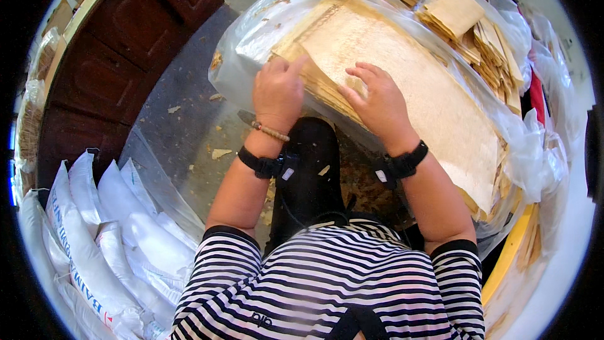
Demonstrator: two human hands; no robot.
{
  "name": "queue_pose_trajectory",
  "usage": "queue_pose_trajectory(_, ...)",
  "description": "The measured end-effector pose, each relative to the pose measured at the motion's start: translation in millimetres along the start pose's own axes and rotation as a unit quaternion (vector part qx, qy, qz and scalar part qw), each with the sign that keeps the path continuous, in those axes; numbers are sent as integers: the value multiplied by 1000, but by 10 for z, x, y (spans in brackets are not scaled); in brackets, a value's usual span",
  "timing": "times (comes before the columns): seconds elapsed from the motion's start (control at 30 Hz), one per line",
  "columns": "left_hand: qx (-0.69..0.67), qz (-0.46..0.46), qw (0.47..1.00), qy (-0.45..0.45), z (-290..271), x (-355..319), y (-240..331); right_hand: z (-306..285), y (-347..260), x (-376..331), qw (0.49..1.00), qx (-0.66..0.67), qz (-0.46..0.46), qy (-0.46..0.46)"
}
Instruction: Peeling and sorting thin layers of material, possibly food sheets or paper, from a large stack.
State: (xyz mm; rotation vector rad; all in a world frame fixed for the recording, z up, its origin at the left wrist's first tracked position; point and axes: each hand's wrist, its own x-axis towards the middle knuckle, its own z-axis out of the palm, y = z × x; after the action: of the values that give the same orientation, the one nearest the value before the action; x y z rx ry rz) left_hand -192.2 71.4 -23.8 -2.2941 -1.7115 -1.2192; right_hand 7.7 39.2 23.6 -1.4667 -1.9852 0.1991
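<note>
A large stack of thin, stiff-looking tan sheets (409, 82), whose material I cannot make out, lies on clear plastic in front of me. At the stack's near left corner, my left hand (278, 91) is closed, thumb and fingers pinching the edge of the top sheet, which lifts slightly there. My right hand (377, 97) hovers at the near long edge with its fingers apart and curved, holding nothing. Each wrist carries a black strap, and a beaded bracelet (270, 131) circles the left one.
Smaller folded tan sheets (453, 16) are piled at the far right. Crumpled clear plastic (242, 50) surrounds the stack. White sacks (145, 239) lie at the lower left, below dark brown cabinets (126, 50). Scraps litter the grey floor (189, 97). A yellow edge (511, 255) runs at right.
</note>
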Motion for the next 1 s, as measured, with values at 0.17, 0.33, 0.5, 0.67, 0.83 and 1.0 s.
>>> queue_pose_trajectory(0.17, 60, 63, 996, -2, 18, 87, 71, 319, 6, 172, 987, -150, -33, 43)
queue_pose_trajectory(0.33, 91, 51, 994, -18, 81, 82, 36, 405, -22, 253, 985, -174, -16, -2)
queue_pose_trajectory(0.5, 104, 42, 993, -34, 68, 100, 68, 281, -52, 299, 982, -186, 30, -25)
queue_pose_trajectory(0.67, 140, 76, 985, -71, 68, 207, 207, 143, -50, 347, 988, -133, 20, 74)
queue_pose_trajectory(0.83, 32, 127, 988, -86, 310, 451, 360, 143, -13, 312, 988, -108, 16, 111)
queue_pose_trajectory(1.0, 57, 118, 988, -83, 690, 781, 269, 124, 22, 262, 981, -80, -6, 174)
